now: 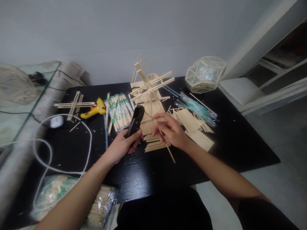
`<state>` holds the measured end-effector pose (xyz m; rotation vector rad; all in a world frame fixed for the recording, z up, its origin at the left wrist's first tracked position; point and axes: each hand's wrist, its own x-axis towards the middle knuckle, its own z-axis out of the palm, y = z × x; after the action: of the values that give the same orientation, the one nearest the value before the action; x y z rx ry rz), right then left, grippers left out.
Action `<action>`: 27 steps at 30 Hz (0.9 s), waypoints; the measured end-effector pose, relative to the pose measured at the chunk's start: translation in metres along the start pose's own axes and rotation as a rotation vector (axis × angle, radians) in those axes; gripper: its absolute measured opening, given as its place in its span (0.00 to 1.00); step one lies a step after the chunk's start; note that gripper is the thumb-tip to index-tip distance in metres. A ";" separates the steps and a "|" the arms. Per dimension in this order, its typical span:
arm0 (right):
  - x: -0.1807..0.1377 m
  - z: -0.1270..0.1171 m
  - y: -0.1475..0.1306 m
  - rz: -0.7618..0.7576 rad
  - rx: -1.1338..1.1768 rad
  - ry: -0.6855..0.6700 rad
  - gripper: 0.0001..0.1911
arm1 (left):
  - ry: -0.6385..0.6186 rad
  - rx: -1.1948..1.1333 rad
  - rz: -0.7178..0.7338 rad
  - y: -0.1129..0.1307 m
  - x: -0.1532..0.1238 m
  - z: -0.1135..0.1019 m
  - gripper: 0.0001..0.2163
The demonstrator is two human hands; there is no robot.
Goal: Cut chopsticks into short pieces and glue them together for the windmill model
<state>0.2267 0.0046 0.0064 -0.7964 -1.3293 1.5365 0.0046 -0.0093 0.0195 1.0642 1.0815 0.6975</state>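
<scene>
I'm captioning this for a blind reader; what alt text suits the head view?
A person's left hand grips a black hand tool and the right hand holds a thin wooden stick above a black table. Behind stands a stick model with crossed beams; a yellow glue gun lies at left, a faceted stick frame at right.

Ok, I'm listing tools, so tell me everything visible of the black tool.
The black tool is gripped in the left hand, over the black table, its broader, rounded head pointing forward. Small round marks, perhaps rivets, show on its side. Only that hand, covering much of its lower part, visibly touches it; its material is unclear.
</scene>
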 end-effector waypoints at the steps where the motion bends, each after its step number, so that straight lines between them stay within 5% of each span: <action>1: 0.001 -0.002 -0.001 0.002 0.033 0.022 0.14 | 0.017 0.043 0.036 0.000 0.000 0.000 0.16; 6: 0.010 -0.014 -0.003 -0.017 0.126 0.225 0.18 | 0.122 0.101 0.147 0.000 -0.001 -0.004 0.16; 12: 0.004 -0.026 -0.007 0.056 0.022 0.438 0.21 | 0.273 -0.178 0.362 0.007 -0.001 -0.013 0.09; 20: -0.037 -0.023 -0.002 0.154 -0.791 0.154 0.11 | 0.471 -0.248 0.513 0.015 0.004 -0.020 0.11; 27: -0.049 -0.003 0.004 0.011 -1.110 -0.098 0.10 | 0.469 -0.236 0.533 0.015 0.005 -0.018 0.15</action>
<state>0.2459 -0.0396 -0.0027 -1.3792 -2.2658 0.7377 -0.0104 0.0066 0.0300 1.0122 1.0743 1.5223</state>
